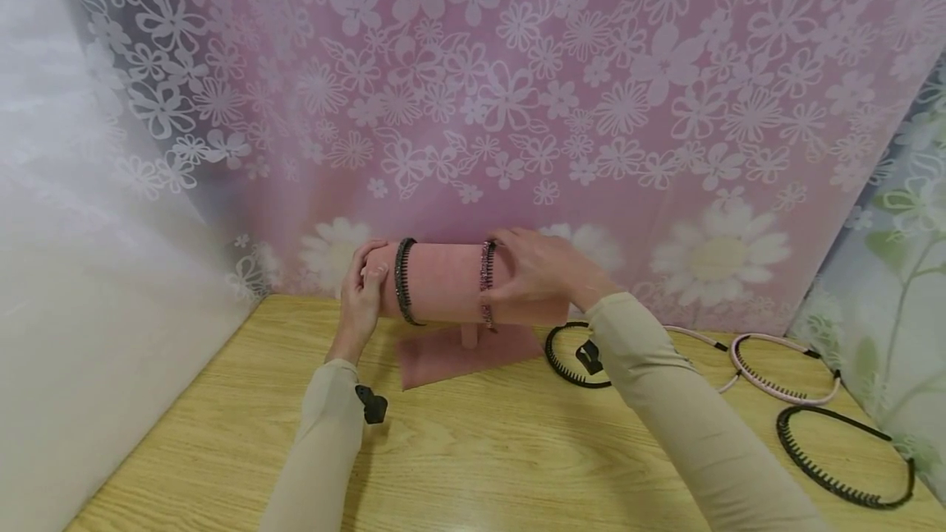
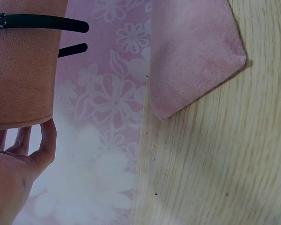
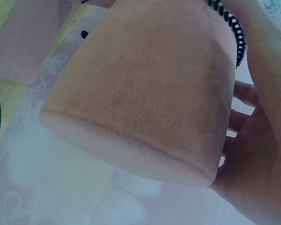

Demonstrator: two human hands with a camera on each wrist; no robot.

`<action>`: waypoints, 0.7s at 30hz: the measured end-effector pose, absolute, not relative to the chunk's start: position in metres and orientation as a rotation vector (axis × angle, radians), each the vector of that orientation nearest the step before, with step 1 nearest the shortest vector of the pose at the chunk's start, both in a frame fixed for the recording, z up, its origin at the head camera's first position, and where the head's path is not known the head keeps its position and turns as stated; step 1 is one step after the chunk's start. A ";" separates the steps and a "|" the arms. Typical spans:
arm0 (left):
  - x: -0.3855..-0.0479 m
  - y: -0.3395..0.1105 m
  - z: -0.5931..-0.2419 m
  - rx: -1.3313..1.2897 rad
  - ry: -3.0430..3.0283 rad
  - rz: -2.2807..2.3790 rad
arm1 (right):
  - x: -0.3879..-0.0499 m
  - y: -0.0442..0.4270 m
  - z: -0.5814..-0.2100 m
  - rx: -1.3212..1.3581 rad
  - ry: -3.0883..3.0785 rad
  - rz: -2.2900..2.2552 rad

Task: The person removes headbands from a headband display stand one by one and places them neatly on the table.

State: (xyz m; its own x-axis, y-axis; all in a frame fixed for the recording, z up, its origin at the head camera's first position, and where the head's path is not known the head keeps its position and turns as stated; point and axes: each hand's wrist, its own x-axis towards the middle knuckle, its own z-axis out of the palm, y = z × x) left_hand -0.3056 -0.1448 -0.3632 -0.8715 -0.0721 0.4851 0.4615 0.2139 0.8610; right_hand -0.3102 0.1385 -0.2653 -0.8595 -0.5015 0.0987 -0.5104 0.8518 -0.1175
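A pink velvet headband stand (image 1: 447,282) has a horizontal roll on a short post, with a flat base (image 1: 473,355) on the table. My left hand (image 1: 360,294) grips the roll's left end, its fingertips bent against the end in the left wrist view. Near that end a dark, glittery toothed headband (image 1: 402,282) sits around the roll. Farther right is a pinkish, sparkly toothed headband (image 1: 487,269), also over the roll. My right hand (image 1: 543,265) holds this one, fingers at the top and thumb in front. In the right wrist view, the right hand's fingers are partly hidden behind the roll.
On the wooden table (image 1: 458,458), a black headband (image 1: 557,360) lies partly under the right forearm. Pink headbands (image 1: 761,384) and another black headband (image 1: 820,479) lie farther right. A flowered curtain (image 1: 517,105) hangs close behind the stand.
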 end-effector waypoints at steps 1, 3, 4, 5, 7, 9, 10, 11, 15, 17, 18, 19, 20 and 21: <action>-0.306 -0.145 -0.363 -0.360 -2.073 -1.700 | -0.310 0.140 -0.265 0.809 -2.958 0.207; -0.306 -0.145 -0.363 -0.361 -2.074 -1.702 | -0.310 0.142 -0.265 0.805 -2.954 0.193; -0.306 -0.145 -0.363 -0.363 -2.073 -1.705 | -0.310 0.143 -0.265 0.803 -2.954 0.192; -0.306 -0.145 -0.363 -0.364 -2.072 -1.705 | -0.310 0.144 -0.265 0.802 -2.954 0.190; -0.306 -0.145 -0.363 -0.364 -2.069 -1.706 | -0.310 0.146 -0.265 0.797 -2.955 0.182; -0.306 -0.145 -0.362 -0.371 -2.065 -1.709 | -0.309 0.148 -0.266 0.787 -2.959 0.182; -0.306 -0.145 -0.362 -0.372 -2.063 -1.709 | -0.309 0.149 -0.266 0.782 -2.961 0.182; -0.306 -0.145 -0.362 -0.370 -2.064 -1.707 | -0.309 0.150 -0.266 0.778 -2.962 0.182; -0.306 -0.145 -0.362 -0.364 -2.068 -1.703 | -0.308 0.154 -0.266 0.774 -2.962 0.190; -0.306 -0.145 -0.363 -0.358 -2.072 -1.703 | -0.307 0.156 -0.266 0.776 -2.962 0.195; -0.306 -0.145 -0.363 -0.356 -2.074 -1.702 | -0.306 0.156 -0.266 0.778 -2.960 0.196; -0.306 -0.146 -0.363 -0.356 -2.075 -1.703 | -0.306 0.157 -0.266 0.776 -2.961 0.200; -0.306 -0.146 -0.363 -0.356 -2.075 -1.705 | -0.305 0.158 -0.266 0.779 -2.957 0.201; -0.306 -0.146 -0.364 -0.355 -2.077 -1.705 | -0.304 0.159 -0.267 0.777 -2.957 0.206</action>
State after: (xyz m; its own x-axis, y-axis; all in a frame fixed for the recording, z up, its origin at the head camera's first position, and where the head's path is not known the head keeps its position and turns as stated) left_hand -0.3065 -0.1459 -0.3637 -0.8758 -0.0709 0.4774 0.4545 0.2122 0.8651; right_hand -0.3041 0.1589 -0.2666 -0.8685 -0.4837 0.1085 -0.4941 0.8624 -0.1100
